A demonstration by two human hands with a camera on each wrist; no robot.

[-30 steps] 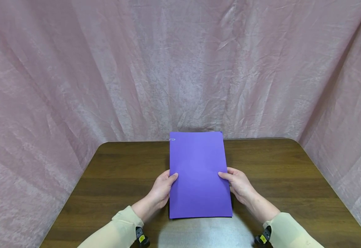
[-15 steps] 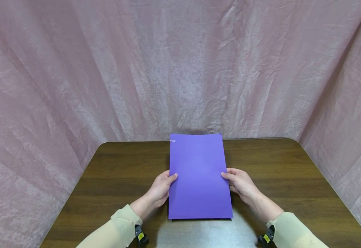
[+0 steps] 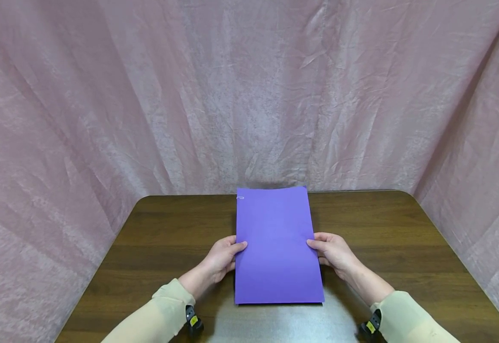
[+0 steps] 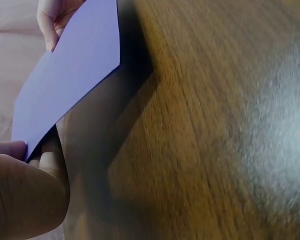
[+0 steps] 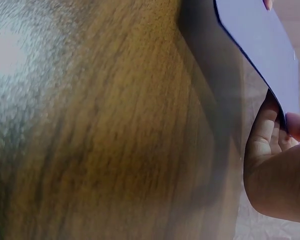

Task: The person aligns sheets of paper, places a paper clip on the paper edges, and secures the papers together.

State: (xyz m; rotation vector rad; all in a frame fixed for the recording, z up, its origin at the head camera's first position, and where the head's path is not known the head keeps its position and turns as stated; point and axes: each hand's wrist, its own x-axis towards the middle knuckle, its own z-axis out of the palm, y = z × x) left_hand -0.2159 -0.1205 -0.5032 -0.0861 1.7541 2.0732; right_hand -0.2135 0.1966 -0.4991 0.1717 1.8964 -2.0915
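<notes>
Between both hands is a sheaf of purple paper (image 3: 277, 247), held above the table by its two long sides. A small white paper clip (image 3: 240, 197) sits at its far left corner. My left hand (image 3: 221, 258) pinches the left edge, thumb on top and fingers underneath. On the opposite edge, my right hand (image 3: 336, 254) grips the same way. Both wrist views show the purple paper (image 4: 72, 70) raised off the wood, with fingers (image 5: 265, 127) curled under it. How many sheets there are, I cannot tell.
The brown wooden table (image 3: 168, 228) has rounded far corners. A pink velvet curtain (image 3: 249, 95) hangs right behind it and along both sides. Bright glare (image 3: 283, 324) lies on the table's near part, and the paper casts a shadow below.
The far edge of the purple paper has dipped slightly toward me. My right thumb has slid a little outward toward the right edge. Both hands keep their hold.
</notes>
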